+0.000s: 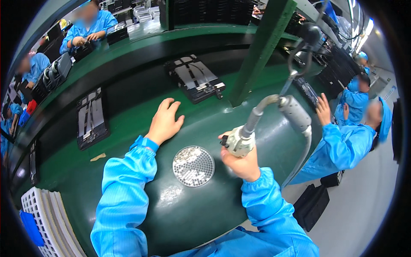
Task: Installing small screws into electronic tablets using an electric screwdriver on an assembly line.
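Note:
My right hand [242, 165] is wrapped round a pale grey electric screwdriver [240, 142], right of the middle. Its grey cable curves up to a hanging grey cylinder [295, 114]; the driver's tip does not show. My left hand [164, 122] reaches out over the green bench with its fingers apart, holding nothing. Nearest beyond it lies an opened tablet-like device [195, 79] with grey battery cells and a black frame. Between my forearms sits a round clear dish [193, 166] with a dotted grid and small metal parts, likely screws, toward its far side.
Another opened device [92, 118] lies on the dark conveyor at left. A green post [262, 53] rises beyond my right hand. White perforated trays [40, 218] stand at lower left. A co-worker in blue [342, 143] is close on the right, with a raised hand near another device [306, 91].

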The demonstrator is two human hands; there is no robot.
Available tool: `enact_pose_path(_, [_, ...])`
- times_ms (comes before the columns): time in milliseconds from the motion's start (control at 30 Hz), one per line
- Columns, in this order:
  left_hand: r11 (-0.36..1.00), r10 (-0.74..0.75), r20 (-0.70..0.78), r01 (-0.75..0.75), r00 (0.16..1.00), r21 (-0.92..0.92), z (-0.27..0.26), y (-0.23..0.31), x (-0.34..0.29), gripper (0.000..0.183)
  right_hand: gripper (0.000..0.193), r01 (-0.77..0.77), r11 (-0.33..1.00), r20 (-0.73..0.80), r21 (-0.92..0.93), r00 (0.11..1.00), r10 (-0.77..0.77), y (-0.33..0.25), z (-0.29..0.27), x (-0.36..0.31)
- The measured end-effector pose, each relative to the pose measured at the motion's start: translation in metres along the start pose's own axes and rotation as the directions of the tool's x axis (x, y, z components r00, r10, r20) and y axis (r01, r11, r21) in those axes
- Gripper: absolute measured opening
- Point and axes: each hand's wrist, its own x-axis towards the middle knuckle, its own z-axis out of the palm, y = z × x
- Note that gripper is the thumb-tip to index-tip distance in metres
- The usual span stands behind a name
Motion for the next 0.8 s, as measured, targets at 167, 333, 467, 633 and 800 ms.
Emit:
enact_pose_path(167, [0.993,-0.01,0.054,0.004,0.998,0.118,0.039,-0.002,0.053,0.054,0.024,0.011,0.999,-0.033,-0.03,0.999,-0.012,-0.007,0.008,0.005])
enact_pose_path(333, [0.986,0.02,0.164,-0.047,0.986,0.161,0.054,-0.014,0.079,0.055,0.033,-0.021,1.0,0.02,0.015,1.0,0.021,-0.004,0.001,-0.002])
enact_pose_path(467, [0.973,-0.03,0.269,-0.034,0.963,0.229,0.042,0.006,0.091,0.066,0.034,0.006,1.0,-0.016,-0.029,1.0,-0.006,0.0,-0.006,-0.004])
enact_pose_path(633, [0.9,-0.117,0.285,-0.019,0.951,0.435,0.04,0.012,0.091,0.07,0.033,-0.036,0.999,-0.032,0.017,0.999,0.036,0.003,-0.009,-0.003])
enact_pose_path(800, [0.812,0.024,0.028,-0.035,0.999,0.583,0.01,-0.003,0.064,0.054,0.033,0.027,0.999,-0.01,-0.021,1.0,-0.028,-0.007,-0.01,0.003])
